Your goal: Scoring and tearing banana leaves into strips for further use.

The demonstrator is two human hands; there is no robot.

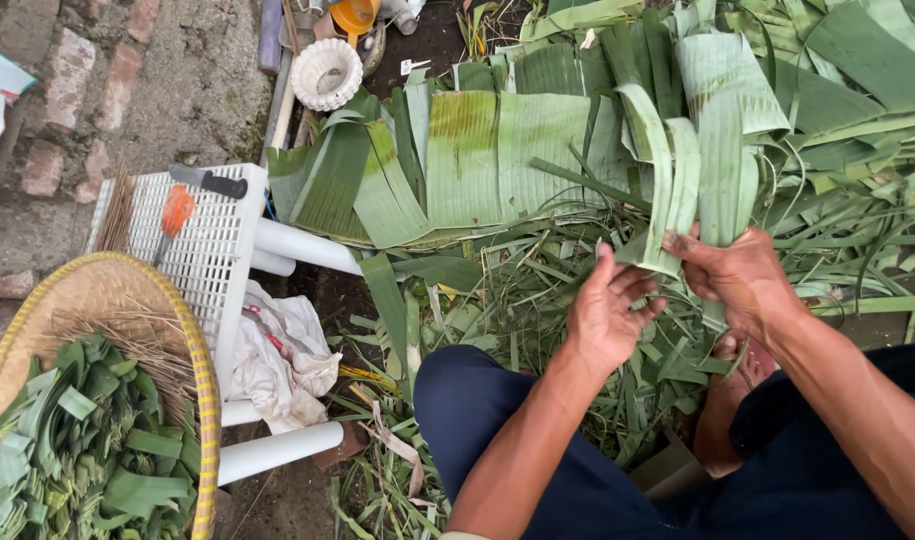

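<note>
The landmark is the white stool (213,250), a slatted plastic stand lying to the person's left.

Nearest the camera, to the right of the stool, the left hand (608,310) and the right hand (743,280) are raised above the dark-trousered knees. Both hands grasp a set of folded leaf strips (693,175). The left hand is half open, fingers curled against the lower ends of the strips. The right hand pinches the strips from the other side, thumb on top. The strips rise upright from between the hands and loop over at the top.

Beside the stool, on its near side, a woven basket (203,390) with a yellow rim holds folded green leaf pieces (78,440); its left part is cut off by the frame edge. A crumpled white bag (278,355) with red marks lies under the stool, partly hidden.

On the stool rest an orange-handled tool (178,212) and a black-handled knife (213,181); their blades are hard to make out.

Beyond the stool, to its right, broad banana leaves (498,155) lie spread on the ground. Farther still stands a white fluted pot (326,72).
</note>
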